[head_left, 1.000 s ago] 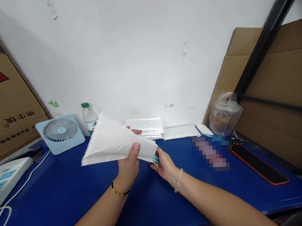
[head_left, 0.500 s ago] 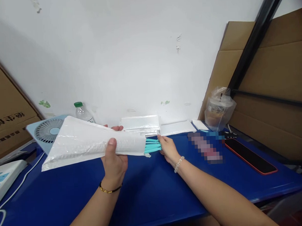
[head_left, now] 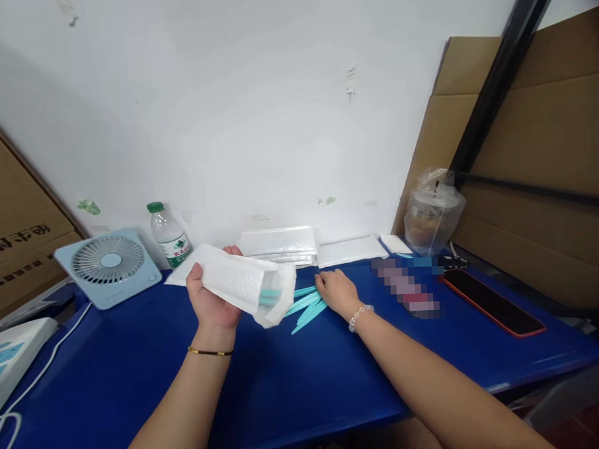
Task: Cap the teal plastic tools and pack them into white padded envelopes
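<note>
My left hand (head_left: 214, 301) is closed around a white padded bubble mailer (head_left: 232, 280), thumb on the near side. The mailer's mouth gapes toward the right, its flap folded out, and some teal strips show inside. To the right, several thin, flat teal strips (head_left: 307, 309) lie fanned on the blue table, just beyond the mailer's mouth. My right hand (head_left: 338, 293) rests low over their right ends with its fingers curled together on them; the fingertips are partly hidden.
Against the wall lie a stack of white mailers (head_left: 278, 242) and another flat mailer (head_left: 353, 250). A blue fan (head_left: 107, 266) and a water bottle (head_left: 170, 237) stand left. Right are a bagged drink cup (head_left: 431, 219) and a phone (head_left: 494, 302). A white power strip (head_left: 12, 349) lies left.
The mailer has tilted and drawn back left, its mouth now turned toward me. Several teal strips have come out onto the table under my right hand, which has barely shifted.
</note>
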`<state>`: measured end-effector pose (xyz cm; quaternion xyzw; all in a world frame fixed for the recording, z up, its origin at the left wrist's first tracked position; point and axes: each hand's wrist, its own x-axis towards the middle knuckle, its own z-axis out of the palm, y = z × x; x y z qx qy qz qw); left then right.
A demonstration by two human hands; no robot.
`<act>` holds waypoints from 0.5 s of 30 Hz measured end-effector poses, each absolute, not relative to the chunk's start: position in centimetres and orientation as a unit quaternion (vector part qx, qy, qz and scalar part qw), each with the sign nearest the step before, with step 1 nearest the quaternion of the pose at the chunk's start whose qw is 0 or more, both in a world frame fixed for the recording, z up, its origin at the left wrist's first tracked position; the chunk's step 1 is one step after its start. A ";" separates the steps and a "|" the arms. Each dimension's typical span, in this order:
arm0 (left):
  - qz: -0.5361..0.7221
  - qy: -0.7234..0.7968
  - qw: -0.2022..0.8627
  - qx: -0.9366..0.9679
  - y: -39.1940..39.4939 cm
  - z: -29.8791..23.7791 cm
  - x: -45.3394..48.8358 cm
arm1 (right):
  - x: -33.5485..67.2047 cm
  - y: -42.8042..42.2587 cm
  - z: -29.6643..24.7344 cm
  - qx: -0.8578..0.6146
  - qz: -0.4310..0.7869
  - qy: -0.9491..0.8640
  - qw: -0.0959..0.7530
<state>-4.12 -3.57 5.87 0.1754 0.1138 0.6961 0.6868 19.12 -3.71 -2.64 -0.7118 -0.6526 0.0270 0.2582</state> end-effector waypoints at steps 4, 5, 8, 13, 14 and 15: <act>0.670 0.098 0.724 0.130 -2.9 5.3 -4.6 | 18.9 -3.8 -2.9 -0.690 -0.022 -0.688 0.224; 0.674 0.096 0.720 0.135 -2.8 5.2 -4.6 | 19.0 -3.8 -2.9 -0.685 -0.030 -0.693 0.224; 0.699 0.099 0.690 0.162 -2.6 5.2 -4.5 | 19.2 -4.1 -2.1 -0.662 -0.027 -0.696 0.277; 0.756 0.162 0.615 0.156 -2.8 4.6 -3.0 | 18.6 -5.9 0.7 -0.491 0.079 -0.704 0.507; 0.762 0.178 0.604 0.154 -3.0 4.5 -2.5 | 18.2 -6.3 1.0 -0.455 0.101 -0.720 0.514; 0.764 0.188 0.597 0.156 -3.2 4.3 -2.1 | 17.7 -6.5 1.3 -0.432 0.117 -0.738 0.506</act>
